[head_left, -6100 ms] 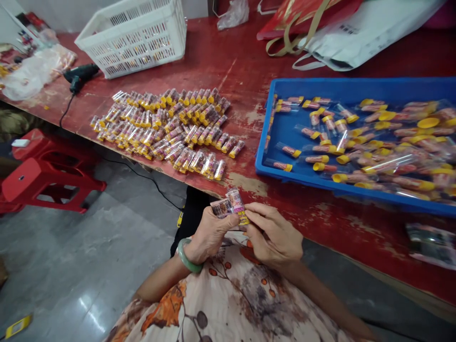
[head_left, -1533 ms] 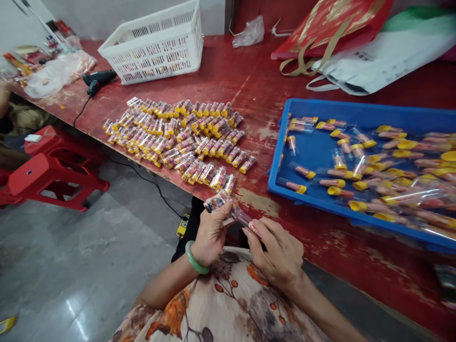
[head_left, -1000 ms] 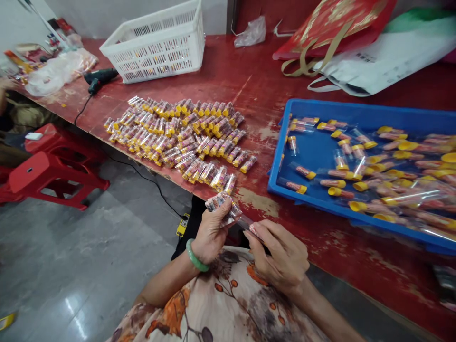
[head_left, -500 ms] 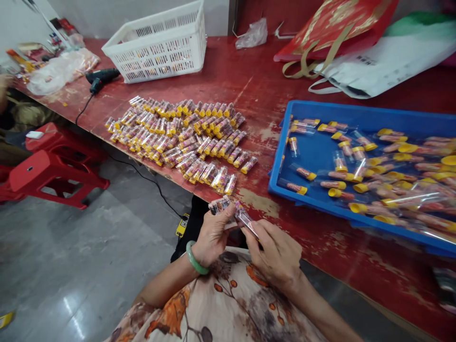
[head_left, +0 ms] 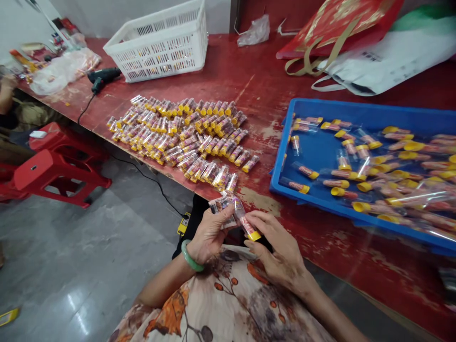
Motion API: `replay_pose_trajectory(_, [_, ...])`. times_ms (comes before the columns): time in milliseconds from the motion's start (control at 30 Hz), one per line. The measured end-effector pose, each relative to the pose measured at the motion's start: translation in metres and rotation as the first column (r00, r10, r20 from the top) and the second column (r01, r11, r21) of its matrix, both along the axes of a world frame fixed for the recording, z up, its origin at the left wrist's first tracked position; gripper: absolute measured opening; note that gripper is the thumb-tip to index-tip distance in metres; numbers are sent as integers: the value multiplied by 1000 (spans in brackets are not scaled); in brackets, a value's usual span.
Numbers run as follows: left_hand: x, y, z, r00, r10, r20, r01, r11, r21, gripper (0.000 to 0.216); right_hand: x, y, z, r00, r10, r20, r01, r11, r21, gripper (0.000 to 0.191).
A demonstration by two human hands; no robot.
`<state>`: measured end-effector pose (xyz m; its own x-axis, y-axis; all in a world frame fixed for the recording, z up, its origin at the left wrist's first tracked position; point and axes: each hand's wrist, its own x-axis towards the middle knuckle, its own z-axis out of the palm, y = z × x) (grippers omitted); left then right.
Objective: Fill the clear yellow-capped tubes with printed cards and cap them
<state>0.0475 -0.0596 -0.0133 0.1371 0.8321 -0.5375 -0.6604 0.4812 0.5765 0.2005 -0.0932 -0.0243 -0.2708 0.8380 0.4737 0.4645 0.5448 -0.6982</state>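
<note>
- A yellow-capped tube (head_left: pixel 245 221) is pinched by the closed fingertips of the right hand (head_left: pixel 280 249), at the edge of the red table (head_left: pixel 249 80).
- A bundle of printed wrappers (head_left: pixel 221 205) is gripped in the curled left hand (head_left: pixel 208 235), touching the tube.
- Beyond, rows of wrapped tubes (head_left: pixel 181 137) are laid on that table, beside a blue tray (head_left: pixel 313 202).

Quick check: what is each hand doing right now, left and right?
Left hand: closed on a small stack of printed wrappers.
Right hand: closed on a yellow-capped tube, pinched near its cap end.
</note>
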Motion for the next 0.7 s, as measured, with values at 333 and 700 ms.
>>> replay_pose_trajectory(333, [5,-7,3,974,-227,-7,227,973,33,36,-7,16,4,938,-224,-265,184,969,-167,38])
replay_pose_trajectory(700, [6,-8,7,946,-316,-65,317,948,10,36,-3,12,5,941,-274,-197,226,945,-234,34])
